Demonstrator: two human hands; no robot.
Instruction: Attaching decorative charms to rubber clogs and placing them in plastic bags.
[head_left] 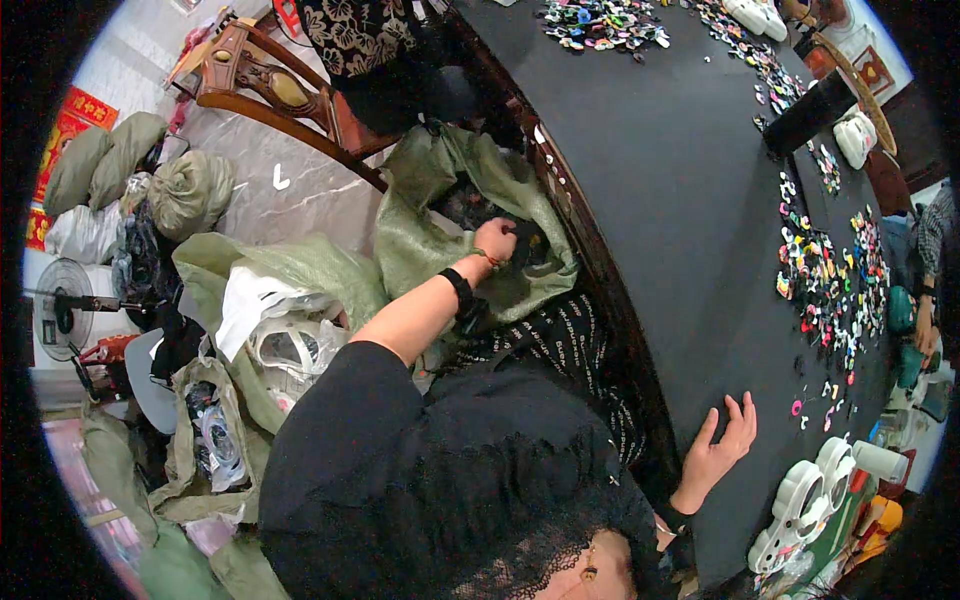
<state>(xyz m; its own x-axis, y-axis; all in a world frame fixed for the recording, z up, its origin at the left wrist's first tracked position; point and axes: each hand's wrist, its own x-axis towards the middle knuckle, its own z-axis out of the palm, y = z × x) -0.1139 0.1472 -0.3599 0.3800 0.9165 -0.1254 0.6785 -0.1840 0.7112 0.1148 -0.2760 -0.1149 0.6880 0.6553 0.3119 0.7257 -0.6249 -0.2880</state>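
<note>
My left hand [495, 240] reaches down into an open green woven sack [405, 215] that stands beside the table's edge. Its fingers are curled closed against the dark contents [465, 205] of the sack. What they hold, if anything, I cannot make out. On the black table [650, 190] my right hand [722, 450] rests with its fingers apart and nothing in it. Closest to that hand are a few small colourful charms [797, 408] and a pair of white clogs [800, 515] lying on the table.
Several piles of small colourful charms [830, 275] spread over the far and right table. A black cylinder [810, 112] stands among them. To my left are a sack with white clogs [285, 350], a wooden chair [255, 80] and a fan [65, 310]. Another person's hand [928, 325] shows at right.
</note>
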